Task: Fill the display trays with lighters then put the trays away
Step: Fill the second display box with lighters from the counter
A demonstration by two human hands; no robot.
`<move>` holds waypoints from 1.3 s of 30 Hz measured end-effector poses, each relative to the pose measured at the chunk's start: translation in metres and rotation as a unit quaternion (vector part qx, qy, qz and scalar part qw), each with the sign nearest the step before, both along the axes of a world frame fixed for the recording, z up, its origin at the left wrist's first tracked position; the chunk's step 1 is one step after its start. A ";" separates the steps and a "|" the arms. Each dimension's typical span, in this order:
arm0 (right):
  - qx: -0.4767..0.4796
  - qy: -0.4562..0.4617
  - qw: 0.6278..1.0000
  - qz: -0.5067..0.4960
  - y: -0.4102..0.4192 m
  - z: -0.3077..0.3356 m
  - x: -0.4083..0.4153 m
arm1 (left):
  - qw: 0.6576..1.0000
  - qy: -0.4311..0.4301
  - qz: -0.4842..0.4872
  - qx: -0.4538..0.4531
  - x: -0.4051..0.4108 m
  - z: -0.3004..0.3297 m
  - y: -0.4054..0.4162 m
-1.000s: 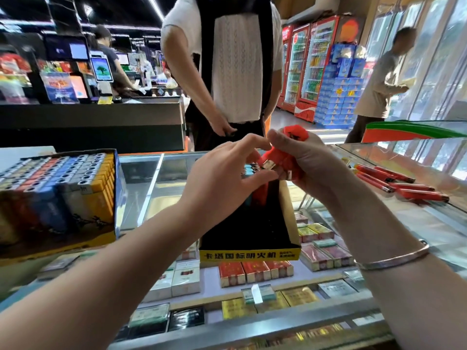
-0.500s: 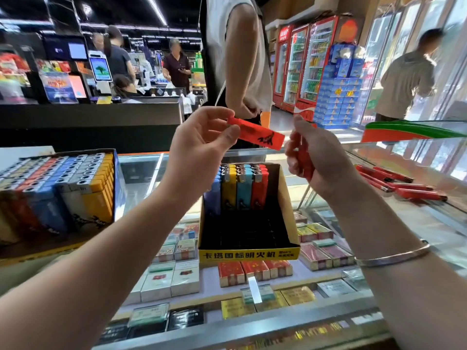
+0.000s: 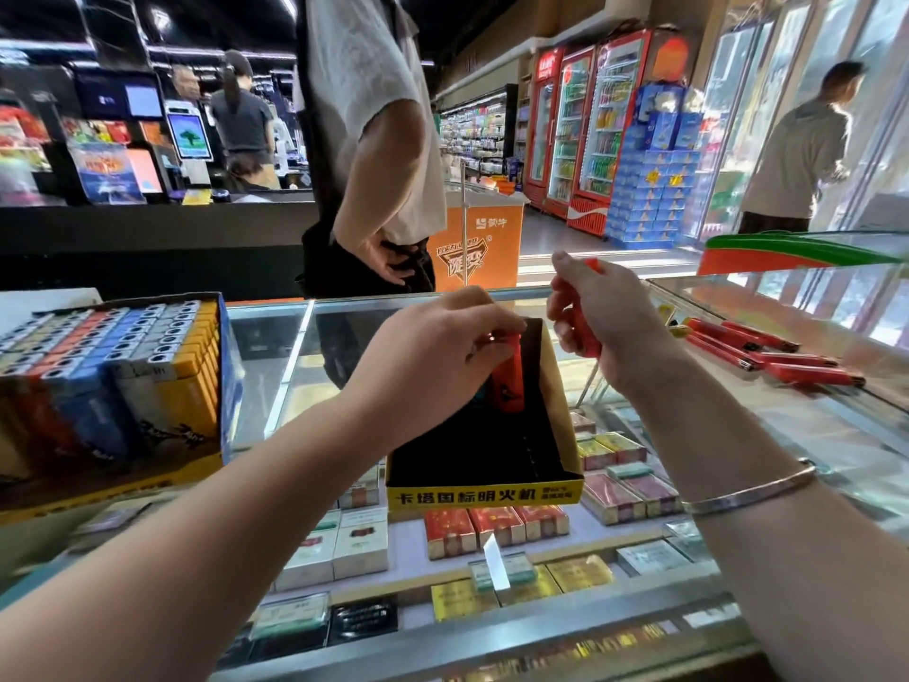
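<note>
While a full tray (image 3: 113, 381) of upright lighters stands well left of the grip, the left hand (image 3: 433, 356) pinches the top of a red lighter (image 3: 506, 381), holding it upright inside the black tray (image 3: 560, 435) at its far right corner. Just right of that grip, the right hand (image 3: 605, 317) clenches a bundle of red lighters (image 3: 583, 332) above the tray's right wall, apart from it. Farther right, loose red lighters (image 3: 767, 354) lie on the glass counter (image 3: 275, 347). Beyond the tray stands a person (image 3: 364, 140).
</note>
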State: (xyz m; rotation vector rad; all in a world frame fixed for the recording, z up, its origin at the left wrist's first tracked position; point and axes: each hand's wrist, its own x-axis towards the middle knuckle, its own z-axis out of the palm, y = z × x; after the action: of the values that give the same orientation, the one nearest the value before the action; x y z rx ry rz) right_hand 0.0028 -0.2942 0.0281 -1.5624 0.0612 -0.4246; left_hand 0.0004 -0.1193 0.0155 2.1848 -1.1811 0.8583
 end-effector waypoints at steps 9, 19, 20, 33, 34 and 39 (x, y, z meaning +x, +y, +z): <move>-0.028 0.002 1.000 -0.006 0.002 0.000 -0.001 | 0.999 -0.036 0.028 0.024 0.001 -0.002 0.000; -0.042 -0.004 0.998 -0.049 0.004 0.000 0.002 | 0.994 -0.022 0.048 0.094 0.003 -0.005 -0.002; -0.048 -0.007 0.997 -0.066 0.003 0.001 0.002 | 0.994 -0.015 0.048 0.094 0.003 -0.004 -0.002; 0.085 -0.024 0.992 0.093 -0.007 0.006 -0.003 | 0.998 -0.029 0.049 0.031 0.000 -0.006 -0.002; 0.098 -0.029 0.989 0.105 -0.007 0.007 -0.003 | 0.998 -0.021 0.053 0.014 0.001 -0.006 -0.002; 0.114 -0.043 0.979 0.166 -0.005 0.006 -0.004 | 0.997 -0.069 0.024 -0.033 0.001 -0.001 0.001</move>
State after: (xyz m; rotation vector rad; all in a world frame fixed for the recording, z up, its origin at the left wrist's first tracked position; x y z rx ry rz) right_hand -0.0009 -0.2992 0.0344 -1.2955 -0.2097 -0.2120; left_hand 0.0017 -0.1185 0.0145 2.1367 -1.1523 1.0686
